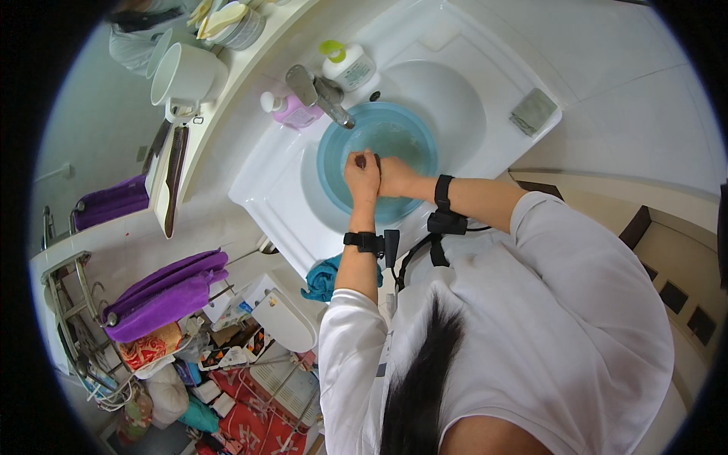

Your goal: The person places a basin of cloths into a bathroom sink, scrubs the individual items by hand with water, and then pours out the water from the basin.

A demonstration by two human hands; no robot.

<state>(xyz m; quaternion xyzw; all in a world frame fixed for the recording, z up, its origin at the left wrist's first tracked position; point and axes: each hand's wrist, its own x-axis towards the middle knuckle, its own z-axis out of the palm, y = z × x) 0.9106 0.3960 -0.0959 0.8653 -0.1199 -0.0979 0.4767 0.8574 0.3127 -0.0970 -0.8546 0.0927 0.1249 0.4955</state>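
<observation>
My left hand (362, 177) and my right hand (400, 177) are pressed together over a round light blue plastic basin (328, 165). Between them they grip a small dark brown object (360, 162), mostly covered by the fingers, so its kind cannot be told. The basin holds cloudy water (398, 139) with some suds and sits in a white ceramic sink (460, 108). A chrome faucet (321, 95) reaches its spout over the basin's rim. Behind the faucet is a white pump bottle (354, 69) with a green top; to its left stands a pink pump bottle (296, 111).
A folded grey-green cloth (533, 112) lies on the sink's right corner. Below my left wrist hangs a teal cloth (322, 280). A shelf at left bears a white mug (187, 79) and a dark comb (175, 176). Purple towels (165, 298) hang on a metal rack.
</observation>
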